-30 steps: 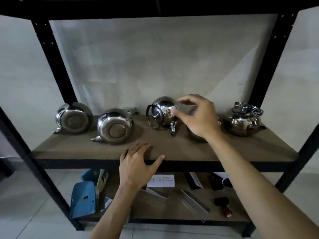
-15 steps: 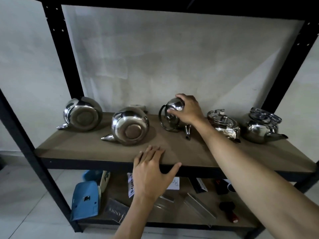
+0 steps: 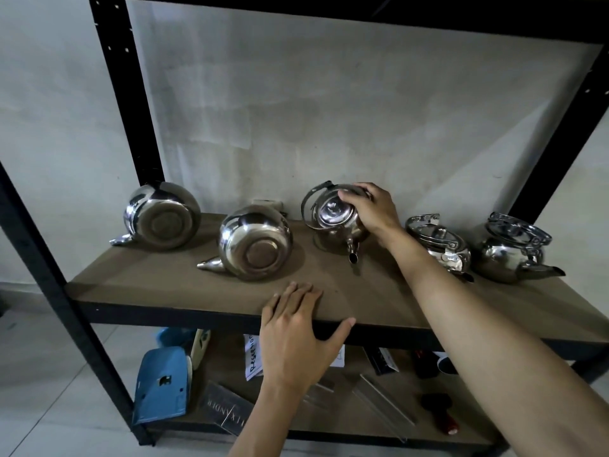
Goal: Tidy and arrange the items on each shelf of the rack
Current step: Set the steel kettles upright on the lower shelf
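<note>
Brown wooden shelf board (image 3: 362,291) of a black metal rack (image 3: 131,103). Five shiny steel teapots in a row. Two toward the left edge lie on their sides, bases facing out: the far-left teapot (image 3: 161,216) and its neighbour (image 3: 255,247). Middle teapot (image 3: 336,219) sits tilted, lid facing the camera, spout down toward the front edge, handle swung to its left. Right hand (image 3: 372,209) grips its top and right side, fingers curled over the body. Two upright teapots toward the right edge (image 3: 441,245), (image 3: 514,252). Left hand (image 3: 296,334) rests flat on the front edge, fingers straight and close together, thumb spread. Lower shelf: blue plastic piece (image 3: 161,384), papers, small dark items.
</note>
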`<state>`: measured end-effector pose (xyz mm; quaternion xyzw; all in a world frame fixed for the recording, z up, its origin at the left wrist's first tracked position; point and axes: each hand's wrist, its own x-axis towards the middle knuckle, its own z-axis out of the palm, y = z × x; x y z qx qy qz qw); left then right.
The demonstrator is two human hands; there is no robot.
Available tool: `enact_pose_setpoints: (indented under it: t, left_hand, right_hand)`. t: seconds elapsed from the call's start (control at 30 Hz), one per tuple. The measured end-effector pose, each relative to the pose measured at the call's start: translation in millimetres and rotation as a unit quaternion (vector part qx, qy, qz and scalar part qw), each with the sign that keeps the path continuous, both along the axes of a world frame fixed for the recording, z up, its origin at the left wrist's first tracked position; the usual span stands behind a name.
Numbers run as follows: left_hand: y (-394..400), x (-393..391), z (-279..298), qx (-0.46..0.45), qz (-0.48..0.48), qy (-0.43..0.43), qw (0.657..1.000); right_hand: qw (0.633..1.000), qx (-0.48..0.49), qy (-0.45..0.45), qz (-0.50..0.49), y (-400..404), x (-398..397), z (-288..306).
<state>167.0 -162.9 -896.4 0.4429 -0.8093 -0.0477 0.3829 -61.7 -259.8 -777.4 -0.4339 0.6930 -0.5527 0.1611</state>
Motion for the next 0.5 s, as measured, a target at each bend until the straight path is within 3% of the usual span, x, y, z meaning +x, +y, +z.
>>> enact_pose_setpoints:
  t: [0.1, 0.23, 0.5]
  left_hand:
    - [0, 0, 0, 0.000, -0.001, -0.001, 1.000]
    - [0, 0, 0, -0.003, -0.001, 0.002, 1.000]
    - [-2, -2, -3, -0.002, -0.002, 0.009, 1.000]
  right_hand:
    - [0.992, -0.002, -0.126, 0.018, -6, -1, -3]
    - [0.973, 0.027, -0.231, 0.013, -12, -2, -9]
    - [0.975, 0.036, -0.218, -0.029, -13, -4, -25]
